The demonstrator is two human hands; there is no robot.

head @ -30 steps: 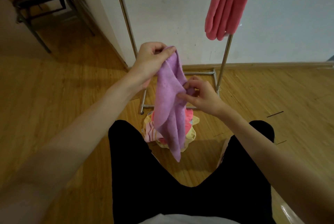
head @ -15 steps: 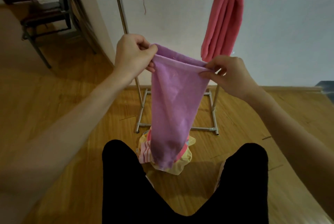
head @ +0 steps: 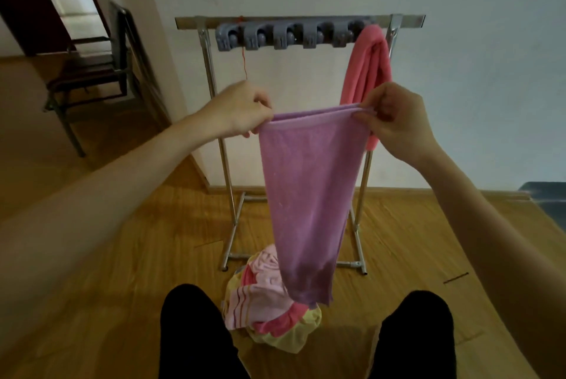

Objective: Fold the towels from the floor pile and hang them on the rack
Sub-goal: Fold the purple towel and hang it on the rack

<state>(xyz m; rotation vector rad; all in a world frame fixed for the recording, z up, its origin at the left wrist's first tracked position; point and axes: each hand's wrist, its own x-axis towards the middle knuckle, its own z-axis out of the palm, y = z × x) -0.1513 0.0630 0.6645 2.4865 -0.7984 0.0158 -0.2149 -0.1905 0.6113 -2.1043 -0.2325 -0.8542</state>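
A purple towel (head: 309,195) hangs folded in half lengthwise in front of me. My left hand (head: 239,110) pinches its top left corner and my right hand (head: 395,118) pinches its top right corner, so the top edge is stretched level between them. Behind the towel stands a metal rack (head: 211,78) with a grey row of clips (head: 284,35) under its top bar. A pink towel (head: 367,69) hangs from the rack's right end. The floor pile (head: 263,302) of pink, striped and yellow towels lies under the purple towel's lower end.
A dark metal chair (head: 92,72) stands at the left by a doorway. White wall rises behind the rack. A dark object (head: 548,201) sits at the right edge on the wooden floor. My black-clad knees (head: 199,332) frame the pile.
My hands spread apart and rose, drawing the bunched purple towel into a flat folded strip. The view tilted up, bringing the rack's top bar and clips into sight.
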